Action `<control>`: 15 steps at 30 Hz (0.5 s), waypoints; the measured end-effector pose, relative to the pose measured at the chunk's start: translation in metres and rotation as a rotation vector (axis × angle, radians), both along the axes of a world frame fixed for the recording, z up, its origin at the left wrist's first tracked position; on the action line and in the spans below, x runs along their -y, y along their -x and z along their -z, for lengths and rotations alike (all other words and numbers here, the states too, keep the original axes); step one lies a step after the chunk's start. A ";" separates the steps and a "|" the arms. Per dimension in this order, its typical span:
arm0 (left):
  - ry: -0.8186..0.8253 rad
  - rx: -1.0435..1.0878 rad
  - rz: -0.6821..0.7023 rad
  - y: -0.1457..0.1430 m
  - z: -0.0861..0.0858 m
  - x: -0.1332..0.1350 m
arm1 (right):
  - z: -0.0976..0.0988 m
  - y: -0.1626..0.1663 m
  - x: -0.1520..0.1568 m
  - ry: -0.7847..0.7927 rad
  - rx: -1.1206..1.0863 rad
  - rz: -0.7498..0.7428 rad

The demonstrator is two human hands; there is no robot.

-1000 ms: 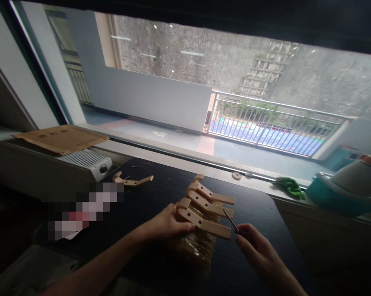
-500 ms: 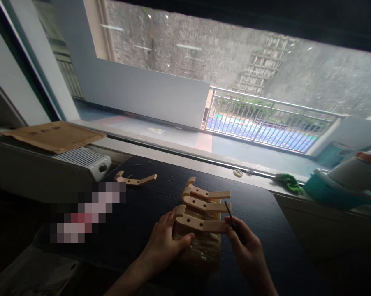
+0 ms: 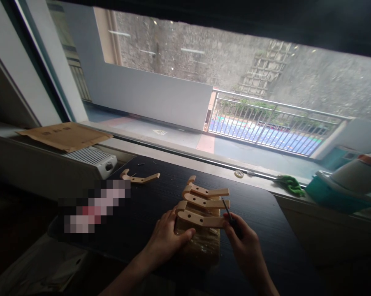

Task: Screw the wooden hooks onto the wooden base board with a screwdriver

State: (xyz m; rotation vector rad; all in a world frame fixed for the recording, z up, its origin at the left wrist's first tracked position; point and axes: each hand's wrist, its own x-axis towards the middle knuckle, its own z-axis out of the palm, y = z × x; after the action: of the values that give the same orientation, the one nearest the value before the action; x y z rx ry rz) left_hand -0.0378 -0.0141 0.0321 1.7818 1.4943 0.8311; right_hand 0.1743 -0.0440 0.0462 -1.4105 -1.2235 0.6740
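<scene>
A wooden board with three light wooden hooks fixed along it lies on the dark table. My left hand grips the board's near left end, thumb laid across it. My right hand is closed round a small dark-handled screwdriver, its thin shaft slanting up beside the ends of the hooks, and touches the nearest hook's tip.
A single loose wooden hook lies on the table at the back left, with small screws near it. A white heater and cardboard sit left. A green cloth and teal container rest on the sill right.
My right hand with the screwdriver has come in from the right to the end of the nearest hook. My left hand has shifted its grip nearer along the board.
</scene>
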 end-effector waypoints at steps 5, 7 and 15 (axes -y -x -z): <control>0.013 0.063 -0.001 0.001 -0.005 0.001 | -0.010 -0.004 -0.002 0.027 0.042 -0.078; -0.008 0.133 -0.051 0.006 -0.005 0.004 | -0.014 -0.009 0.003 0.053 0.081 -0.039; -0.001 0.706 -0.267 0.036 -0.028 0.032 | -0.019 0.005 0.037 0.041 -0.090 -0.006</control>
State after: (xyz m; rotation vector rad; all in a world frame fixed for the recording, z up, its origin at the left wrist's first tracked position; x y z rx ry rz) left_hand -0.0738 -0.0461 0.0601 1.1053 1.2446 1.4107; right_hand 0.1688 -0.0814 0.0653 -1.3957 -1.1495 0.7625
